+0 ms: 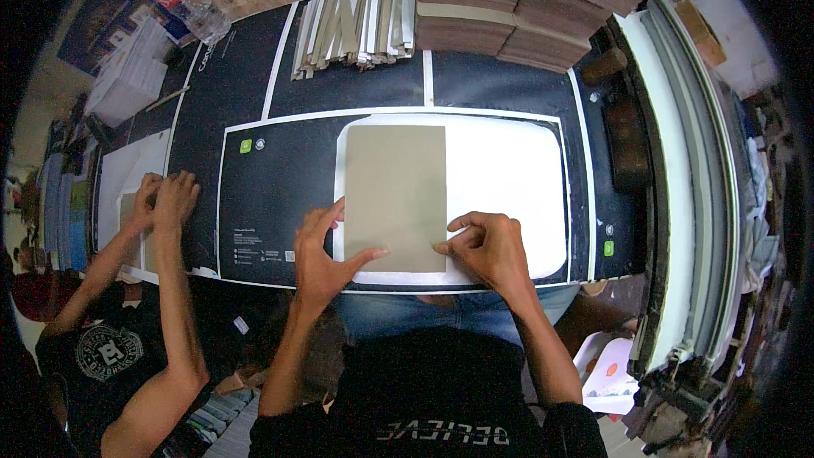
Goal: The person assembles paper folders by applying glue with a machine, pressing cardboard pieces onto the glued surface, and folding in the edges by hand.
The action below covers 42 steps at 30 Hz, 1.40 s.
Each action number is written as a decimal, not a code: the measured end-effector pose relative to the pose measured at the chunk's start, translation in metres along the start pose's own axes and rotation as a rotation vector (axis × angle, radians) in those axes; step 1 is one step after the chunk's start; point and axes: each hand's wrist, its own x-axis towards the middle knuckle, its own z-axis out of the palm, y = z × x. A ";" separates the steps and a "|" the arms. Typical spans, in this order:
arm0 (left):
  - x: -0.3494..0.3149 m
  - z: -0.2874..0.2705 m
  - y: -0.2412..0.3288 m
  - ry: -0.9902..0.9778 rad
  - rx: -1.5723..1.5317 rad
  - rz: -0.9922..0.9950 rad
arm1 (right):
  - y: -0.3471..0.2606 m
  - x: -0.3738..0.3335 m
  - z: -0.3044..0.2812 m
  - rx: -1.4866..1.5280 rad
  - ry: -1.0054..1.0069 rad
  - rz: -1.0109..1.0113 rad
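A grey-brown cardboard sheet [395, 195] lies flat, upright in its long direction, over the left part of a white sheet with rounded corners [509, 174]. My left hand [322, 250] is at the cardboard's lower left corner. Its thumb stretches across the lower part of the sheet, while the fingers reach along the left edge, partly hidden. At the lower right edge, my right hand [492, 250] has its fingers curled and its thumb and forefinger closed on the cardboard's border. The white sheet rests on a black panel with white edges [275, 178].
Tall stacks of cut cardboard [466, 30] stand at the far side, beside a pile of narrow strips [360, 21]. A long metal-edged machine [687, 178] borders the right. At left, a co-worker's hands [170, 197] work over another board. A plastic bottle [199, 13] lies behind a white paper stack [131, 72].
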 end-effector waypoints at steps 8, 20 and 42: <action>0.010 -0.001 0.023 0.050 0.070 0.058 | -0.005 0.001 -0.002 0.016 -0.028 -0.004; 0.052 0.076 0.034 -0.123 0.418 0.236 | 0.000 0.001 0.003 0.036 -0.048 0.021; 0.051 0.075 0.033 -0.076 0.368 0.260 | -0.005 0.001 0.005 0.067 -0.027 0.017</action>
